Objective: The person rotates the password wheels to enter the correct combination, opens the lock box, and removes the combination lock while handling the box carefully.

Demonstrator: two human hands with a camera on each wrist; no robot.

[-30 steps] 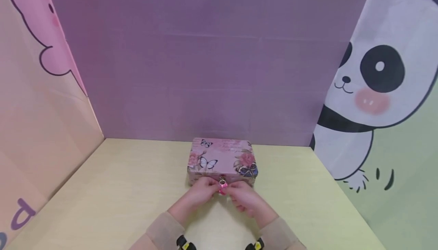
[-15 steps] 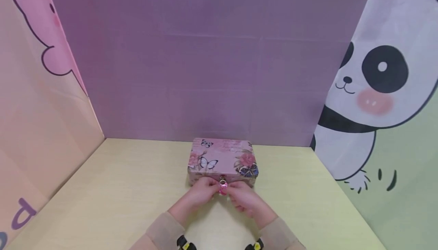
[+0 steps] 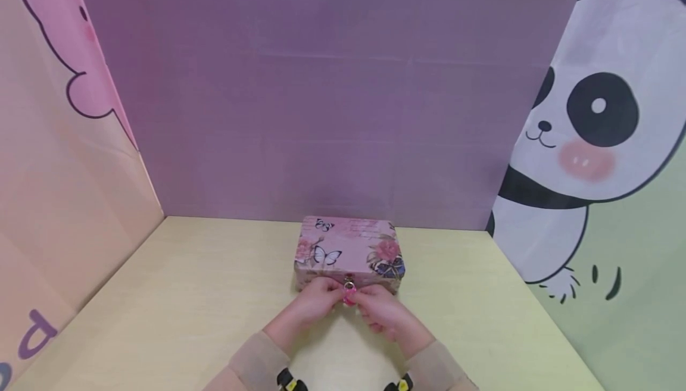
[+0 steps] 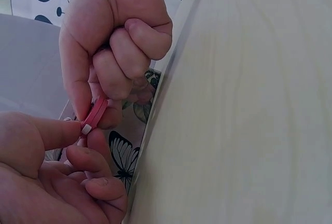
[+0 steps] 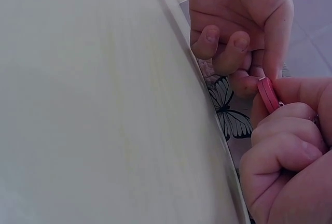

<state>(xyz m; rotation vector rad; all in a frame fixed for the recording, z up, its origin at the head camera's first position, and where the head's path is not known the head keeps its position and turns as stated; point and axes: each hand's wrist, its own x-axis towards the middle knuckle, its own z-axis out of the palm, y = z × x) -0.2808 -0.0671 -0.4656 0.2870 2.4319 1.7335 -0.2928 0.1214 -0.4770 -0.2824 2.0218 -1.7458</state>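
A pink tin box [image 3: 348, 245] with butterflies and flowers lies with its lid down on the table. At its front, below the metal clasp [image 3: 349, 277], is a small pink-red padlock [image 3: 350, 297] with a silver loop at its top. My left hand [image 3: 317, 297] pinches the padlock from the left between thumb and fingertips. From the other side my right hand [image 3: 383, 307] pinches it too, its remaining fingers curled in. The padlock's red body [image 5: 268, 95] shows edge-on between both hands in the right wrist view. Fingers hide most of its face.
The pale wooden table [image 3: 214, 296] reaches out on both sides of the box. A purple backdrop [image 3: 332, 93] rises behind it. Side panels carry a panda [image 3: 600, 111] on the right and a pink cartoon figure [image 3: 53, 22] on the left.
The padlock has tilted slightly between the fingertips, and its pink face catches the light differently. Both hands and the box stay almost in place.
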